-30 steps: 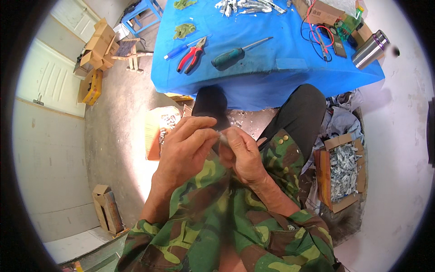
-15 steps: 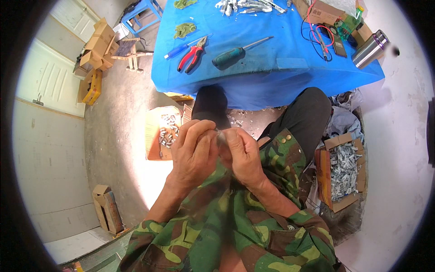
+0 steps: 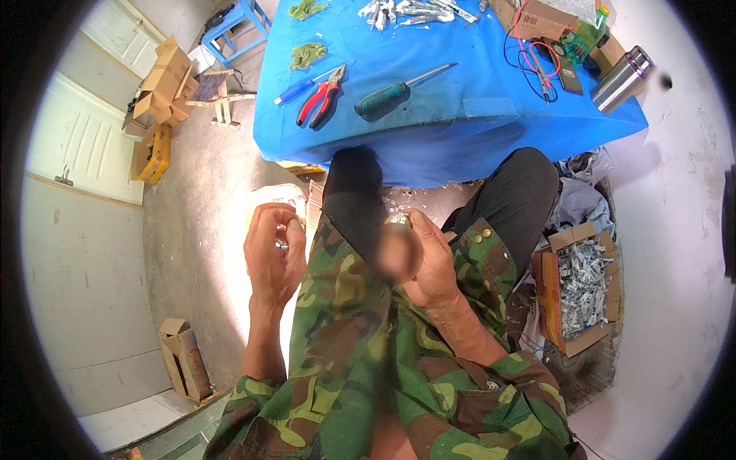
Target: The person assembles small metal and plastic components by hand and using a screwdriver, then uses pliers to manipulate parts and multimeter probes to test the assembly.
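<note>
My right hand (image 3: 433,264) is closed in front of my lap, thumb up. A small crumpled silvery piece (image 3: 399,219), like foil, shows at its thumb tip; a blurred patch covers the fingers below. Out to the left, my left hand (image 3: 274,249) hovers over an open cardboard box (image 3: 257,201) on the floor. Its fingers are curled in toward the thumb, and whatever they may hold is hidden. Small shiny metal pieces in that box show partly past this hand.
Ahead stands a blue-covered table (image 3: 429,142) with red-handled pliers (image 3: 318,100), a green-handled screwdriver (image 3: 383,100), a blue-handled screwdriver (image 3: 295,92), silvery strips (image 3: 422,11), multimeter leads (image 3: 533,65) and a steel flask (image 3: 621,80). At right, a carton (image 3: 548,299) holds silvery scraps (image 3: 584,287).
My hands were together before my lap and have parted. The left moved left over the box; the right stayed near the middle, and the silvery piece now shows at its thumb.
</note>
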`<action>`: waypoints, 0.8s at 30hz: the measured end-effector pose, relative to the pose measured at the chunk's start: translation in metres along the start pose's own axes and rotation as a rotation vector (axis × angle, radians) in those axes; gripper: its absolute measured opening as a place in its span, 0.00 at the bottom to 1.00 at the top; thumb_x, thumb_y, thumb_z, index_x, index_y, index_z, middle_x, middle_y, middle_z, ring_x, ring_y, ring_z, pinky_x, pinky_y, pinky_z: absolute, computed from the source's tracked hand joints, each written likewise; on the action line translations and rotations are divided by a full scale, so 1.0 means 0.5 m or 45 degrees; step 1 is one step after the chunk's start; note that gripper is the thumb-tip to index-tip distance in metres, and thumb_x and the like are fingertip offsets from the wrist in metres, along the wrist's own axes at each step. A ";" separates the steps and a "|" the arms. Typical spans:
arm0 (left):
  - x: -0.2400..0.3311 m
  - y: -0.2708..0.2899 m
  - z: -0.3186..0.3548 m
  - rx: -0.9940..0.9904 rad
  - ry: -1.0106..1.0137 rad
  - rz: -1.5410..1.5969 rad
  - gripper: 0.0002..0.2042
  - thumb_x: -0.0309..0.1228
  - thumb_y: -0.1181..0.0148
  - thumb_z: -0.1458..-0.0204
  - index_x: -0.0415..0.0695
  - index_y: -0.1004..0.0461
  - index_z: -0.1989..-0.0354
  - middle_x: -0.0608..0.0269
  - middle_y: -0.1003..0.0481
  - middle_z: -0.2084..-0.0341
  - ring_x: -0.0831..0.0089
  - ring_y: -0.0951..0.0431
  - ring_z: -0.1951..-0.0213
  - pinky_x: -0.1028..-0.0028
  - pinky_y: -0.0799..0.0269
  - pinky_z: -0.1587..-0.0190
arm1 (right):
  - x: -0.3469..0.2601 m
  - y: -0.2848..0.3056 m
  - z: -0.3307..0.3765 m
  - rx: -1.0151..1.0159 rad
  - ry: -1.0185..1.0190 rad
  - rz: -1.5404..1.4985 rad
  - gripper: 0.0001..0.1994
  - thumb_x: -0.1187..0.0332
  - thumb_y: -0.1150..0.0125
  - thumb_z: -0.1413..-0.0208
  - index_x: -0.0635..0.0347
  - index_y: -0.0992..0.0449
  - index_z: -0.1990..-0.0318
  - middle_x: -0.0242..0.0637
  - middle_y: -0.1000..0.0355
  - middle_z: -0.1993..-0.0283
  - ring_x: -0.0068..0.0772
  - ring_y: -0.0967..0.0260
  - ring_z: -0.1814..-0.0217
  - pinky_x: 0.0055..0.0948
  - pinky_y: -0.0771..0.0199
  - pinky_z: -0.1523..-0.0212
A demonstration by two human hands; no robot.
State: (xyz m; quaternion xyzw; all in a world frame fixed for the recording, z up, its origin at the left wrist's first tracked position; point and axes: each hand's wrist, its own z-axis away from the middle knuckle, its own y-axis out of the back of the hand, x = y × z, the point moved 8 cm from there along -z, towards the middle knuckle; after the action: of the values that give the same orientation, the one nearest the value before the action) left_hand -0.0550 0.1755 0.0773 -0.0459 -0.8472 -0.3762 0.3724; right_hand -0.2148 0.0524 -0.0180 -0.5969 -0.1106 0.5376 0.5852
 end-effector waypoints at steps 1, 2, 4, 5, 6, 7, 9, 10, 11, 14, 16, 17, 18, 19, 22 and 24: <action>-0.032 -0.005 0.009 -0.021 0.064 -0.020 0.00 0.18 0.45 0.42 0.35 0.29 0.65 0.53 0.24 0.62 0.74 0.24 0.69 0.74 0.25 0.69 | -0.002 -0.004 -0.002 -0.038 0.009 -0.007 0.18 0.55 0.55 0.25 0.63 0.28 0.54 0.28 0.38 0.73 0.23 0.42 0.74 0.26 0.38 0.70; -0.059 -0.011 0.018 -0.041 0.128 -0.041 0.01 0.19 0.44 0.42 0.36 0.29 0.65 0.53 0.25 0.63 0.74 0.24 0.70 0.74 0.24 0.69 | -0.002 -0.006 -0.004 -0.076 0.017 -0.015 0.18 0.55 0.55 0.25 0.63 0.28 0.54 0.28 0.38 0.73 0.23 0.41 0.73 0.26 0.38 0.69; -0.117 -0.027 0.042 -0.069 0.285 -0.019 0.03 0.21 0.43 0.40 0.36 0.28 0.66 0.55 0.25 0.68 0.73 0.24 0.70 0.72 0.24 0.67 | 0.004 -0.004 -0.007 -0.117 0.014 -0.047 0.17 0.56 0.55 0.25 0.62 0.28 0.54 0.28 0.38 0.73 0.24 0.41 0.73 0.27 0.37 0.69; -0.158 -0.032 0.061 -0.099 0.346 -0.042 0.03 0.22 0.43 0.40 0.36 0.28 0.66 0.56 0.26 0.69 0.72 0.23 0.70 0.71 0.25 0.67 | 0.008 -0.003 -0.008 -0.124 -0.002 -0.075 0.17 0.56 0.55 0.25 0.62 0.28 0.54 0.28 0.38 0.73 0.24 0.40 0.73 0.27 0.37 0.68; -0.198 -0.041 0.078 -0.133 0.405 -0.065 0.04 0.22 0.43 0.40 0.36 0.28 0.67 0.56 0.26 0.71 0.72 0.23 0.70 0.71 0.25 0.67 | 0.010 -0.001 -0.009 -0.129 -0.014 -0.104 0.17 0.57 0.55 0.25 0.62 0.28 0.54 0.28 0.38 0.73 0.24 0.40 0.73 0.27 0.37 0.68; -0.231 -0.048 0.094 -0.129 0.472 -0.018 0.05 0.24 0.42 0.40 0.35 0.27 0.67 0.55 0.25 0.72 0.70 0.22 0.70 0.69 0.25 0.66 | 0.009 -0.002 -0.009 -0.136 -0.007 -0.107 0.16 0.57 0.55 0.25 0.62 0.28 0.53 0.28 0.38 0.73 0.24 0.40 0.73 0.27 0.37 0.68; -0.290 -0.062 0.131 -0.192 0.461 -0.098 0.05 0.25 0.41 0.41 0.35 0.26 0.66 0.52 0.24 0.70 0.68 0.22 0.70 0.68 0.25 0.66 | 0.006 -0.003 -0.008 -0.153 0.004 -0.112 0.16 0.58 0.55 0.25 0.62 0.28 0.53 0.28 0.37 0.73 0.24 0.40 0.73 0.27 0.37 0.68; -0.327 -0.068 0.153 -0.218 0.455 -0.138 0.05 0.25 0.41 0.41 0.35 0.26 0.66 0.50 0.23 0.69 0.67 0.21 0.70 0.68 0.25 0.66 | 0.005 -0.004 -0.010 -0.154 0.005 -0.105 0.16 0.58 0.55 0.25 0.62 0.28 0.53 0.29 0.37 0.73 0.24 0.39 0.73 0.27 0.37 0.68; -0.373 -0.077 0.181 -0.246 0.480 -0.142 0.05 0.25 0.40 0.43 0.36 0.24 0.65 0.47 0.21 0.67 0.58 0.20 0.69 0.64 0.24 0.63 | 0.003 -0.005 -0.009 -0.152 0.006 -0.103 0.16 0.58 0.55 0.25 0.62 0.28 0.53 0.29 0.37 0.73 0.24 0.39 0.73 0.27 0.37 0.68; -0.317 -0.083 0.197 -0.389 0.330 -0.283 0.04 0.25 0.40 0.45 0.37 0.22 0.65 0.48 0.20 0.67 0.52 0.19 0.67 0.59 0.24 0.60 | -0.001 -0.007 -0.008 -0.145 0.020 -0.089 0.15 0.59 0.55 0.25 0.63 0.28 0.53 0.30 0.37 0.72 0.25 0.39 0.73 0.28 0.36 0.68; -0.279 -0.082 0.179 -0.399 0.307 -0.283 0.04 0.24 0.39 0.45 0.37 0.21 0.66 0.50 0.20 0.69 0.50 0.19 0.66 0.58 0.24 0.59 | -0.002 -0.010 -0.007 -0.143 0.024 -0.079 0.15 0.60 0.55 0.25 0.63 0.28 0.53 0.31 0.36 0.72 0.25 0.39 0.73 0.28 0.36 0.67; -0.251 -0.076 0.160 -0.396 0.281 -0.256 0.04 0.24 0.39 0.45 0.37 0.21 0.66 0.50 0.20 0.68 0.51 0.19 0.66 0.59 0.24 0.60 | -0.003 -0.011 -0.006 -0.143 0.022 -0.075 0.15 0.60 0.55 0.25 0.63 0.28 0.52 0.31 0.36 0.71 0.25 0.38 0.72 0.28 0.36 0.67; -0.219 -0.069 0.139 -0.392 0.257 -0.229 0.04 0.24 0.39 0.44 0.37 0.21 0.66 0.50 0.20 0.68 0.52 0.19 0.66 0.60 0.24 0.60 | -0.005 -0.012 -0.004 -0.142 0.019 -0.072 0.15 0.60 0.55 0.25 0.63 0.28 0.52 0.31 0.36 0.71 0.25 0.38 0.72 0.28 0.36 0.67; -0.197 -0.063 0.123 -0.390 0.345 -0.132 0.04 0.25 0.37 0.44 0.37 0.20 0.66 0.51 0.20 0.68 0.56 0.19 0.66 0.64 0.24 0.64 | -0.005 -0.013 -0.004 -0.146 0.034 -0.051 0.15 0.60 0.55 0.25 0.64 0.28 0.52 0.32 0.35 0.71 0.26 0.38 0.72 0.28 0.35 0.67; -0.041 -0.031 0.045 -0.260 0.204 0.126 0.06 0.26 0.33 0.46 0.37 0.19 0.63 0.54 0.19 0.65 0.61 0.18 0.65 0.68 0.22 0.63 | -0.007 -0.015 -0.006 -0.157 0.077 -0.011 0.15 0.61 0.55 0.25 0.64 0.28 0.51 0.32 0.34 0.70 0.26 0.37 0.71 0.28 0.34 0.66; 0.060 -0.010 0.018 -0.262 0.035 0.135 0.07 0.24 0.31 0.49 0.38 0.19 0.62 0.55 0.19 0.63 0.61 0.17 0.62 0.68 0.21 0.60 | -0.005 -0.019 -0.005 -0.165 0.091 0.001 0.15 0.62 0.55 0.25 0.64 0.28 0.51 0.33 0.33 0.69 0.26 0.36 0.71 0.27 0.34 0.66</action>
State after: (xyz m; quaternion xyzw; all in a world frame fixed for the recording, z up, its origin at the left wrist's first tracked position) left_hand -0.0836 0.1720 0.0903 -0.1233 -0.7953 -0.4416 0.3965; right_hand -0.2092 0.0517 -0.0098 -0.6522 -0.1239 0.5081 0.5487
